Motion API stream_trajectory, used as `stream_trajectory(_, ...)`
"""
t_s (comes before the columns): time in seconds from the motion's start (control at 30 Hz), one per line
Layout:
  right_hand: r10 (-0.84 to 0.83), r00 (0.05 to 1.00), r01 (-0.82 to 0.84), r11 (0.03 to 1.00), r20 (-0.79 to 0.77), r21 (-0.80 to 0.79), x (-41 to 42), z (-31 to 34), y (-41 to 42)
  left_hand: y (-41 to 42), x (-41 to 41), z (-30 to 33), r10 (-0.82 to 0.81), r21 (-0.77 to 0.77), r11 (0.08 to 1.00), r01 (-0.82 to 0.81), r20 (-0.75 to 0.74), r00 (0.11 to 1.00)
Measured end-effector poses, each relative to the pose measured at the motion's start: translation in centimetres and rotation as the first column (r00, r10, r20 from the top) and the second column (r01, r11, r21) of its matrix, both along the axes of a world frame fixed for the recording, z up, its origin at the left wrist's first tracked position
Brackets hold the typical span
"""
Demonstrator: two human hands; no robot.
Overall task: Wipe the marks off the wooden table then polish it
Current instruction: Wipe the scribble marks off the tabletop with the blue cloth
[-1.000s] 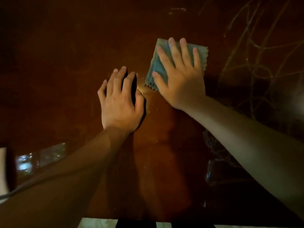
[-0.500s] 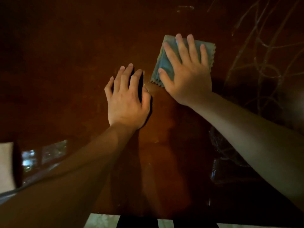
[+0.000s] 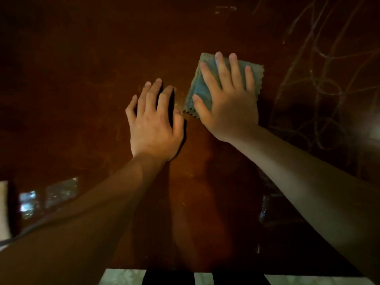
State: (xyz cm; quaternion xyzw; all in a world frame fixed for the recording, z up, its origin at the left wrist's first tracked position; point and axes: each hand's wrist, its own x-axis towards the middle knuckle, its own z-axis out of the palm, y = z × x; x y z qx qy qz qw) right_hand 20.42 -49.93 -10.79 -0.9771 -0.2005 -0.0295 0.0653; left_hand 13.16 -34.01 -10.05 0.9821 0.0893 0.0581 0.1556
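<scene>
A dark glossy wooden table [image 3: 82, 89] fills the view. A folded blue-green cloth [image 3: 198, 87] lies on it just right of the middle, and my right hand [image 3: 228, 99] presses it flat with straight, spread fingers. My left hand [image 3: 155, 124] rests flat on the bare wood right beside the cloth's near left corner. Pale scribbled marks [image 3: 324, 87] loop over the wood to the right of the cloth, and a short pale smear [image 3: 225, 8] shows at the far edge of view.
The table's near edge [image 3: 185, 269] runs along the bottom, with pale floor tiles [image 3: 121, 277] below it. A white object with a thin cord [image 3: 4, 210] sits at the left edge. A window reflection [image 3: 49, 196] glints on the wood at near left.
My right hand has slid the cloth a little toward me, after a small push away half a second before. My left hand stays flat in about the same place.
</scene>
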Motion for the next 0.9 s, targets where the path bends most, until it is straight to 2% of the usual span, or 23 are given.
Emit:
stream_trajectory(0.2, 0.02, 0.999, -0.02, 1.0, -0.027, -0.018, 2.6, 0.2, 0.3, 0.0, 0.0, -0.3, 0.001, 0.015, 1.0, -0.001, 0.015, 1.0)
stream_trajectory(0.47, 0.061, 0.989, -0.06, 0.998, -0.131, 0.009, -9.0, 0.5, -1.6, 0.2, 0.1, -0.4, -0.001, 0.017, 1.0, 0.001, 0.006, 1.0)
stream_trajectory(0.63, 0.109, 0.983, -0.113, 0.993, -0.148, -0.018, -5.0, 0.4, -0.7, 0.2, 0.0, -0.3, -0.008, 0.022, 1.0, 0.008, 0.006, 1.0)
stream_trajectory(0.73, 0.034, 0.988, -0.035, 0.999, -0.148, -0.008, -2.6, 0.6, 0.7, 0.2, 0.0, -0.3, -0.011, 0.032, 0.999, 0.011, -0.003, 1.0)
stream_trajectory(0.9, -0.005, 0.988, 0.005, 1.0, -0.153, 0.0, -5.2, 0.7, 1.2, 0.3, 0.1, -0.4, -0.016, 0.037, 0.999, 0.016, -0.009, 1.0)
